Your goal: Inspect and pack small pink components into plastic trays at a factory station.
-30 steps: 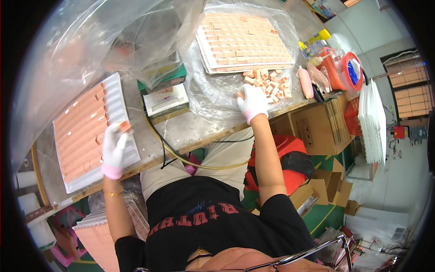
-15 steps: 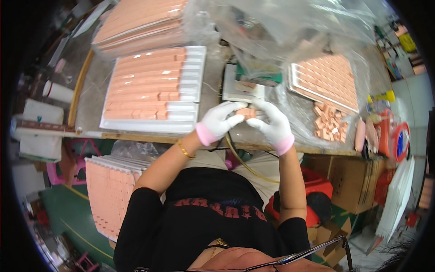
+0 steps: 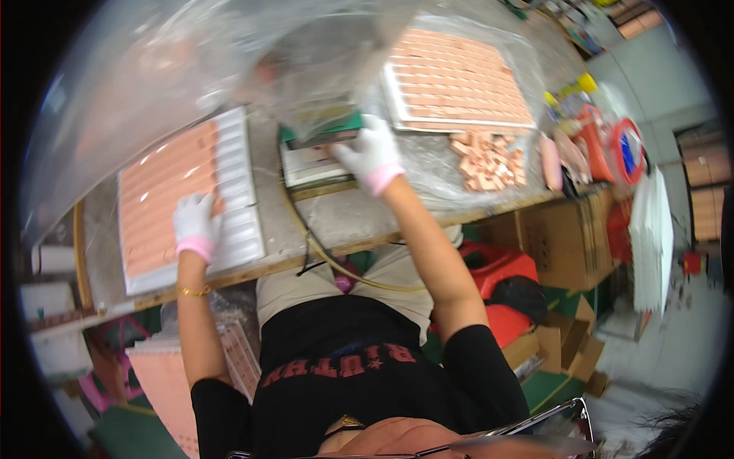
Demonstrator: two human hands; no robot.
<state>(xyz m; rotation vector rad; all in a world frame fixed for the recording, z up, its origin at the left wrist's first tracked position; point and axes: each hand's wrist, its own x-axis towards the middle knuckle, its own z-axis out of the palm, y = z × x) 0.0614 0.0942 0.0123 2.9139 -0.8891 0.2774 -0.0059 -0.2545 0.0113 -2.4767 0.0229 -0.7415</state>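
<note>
From where I stand, the tabletop (image 3: 336, 226) takes up most of the scene, with loose clear plastic sheeting (image 3: 153, 61) billowing over its far left side. On its left lies a white grooved tray (image 3: 241, 191), its left part covered by rows of peach-coloured blocks (image 3: 164, 199), the grooves on its right side bare. Farther back to the right, a fuller stacked tray (image 3: 392, 96) sits on plastic, with a heap of loose blocks (image 3: 489, 162) just in front of it. Between the two sides stands a low box (image 3: 306, 170), green above and white below. What has changed is the hands: half a second ago they met near the front edge with a block between them; now they are well apart. The gloved left hand (image 3: 195, 220) is down at the tray, fingers slightly bent where the rows give way to bare grooves; the gloved right hand (image 3: 372, 151) is at the box, thumb reaching toward its front. I'd judge the two-handed handling finished, the left busy with the row ends. A peach patch shows beside the left fingertips, but blur hides whether that grip holds a block or merely touches one; the right's grip looks loosely curled, and I can't tell if anything is in it.
</note>
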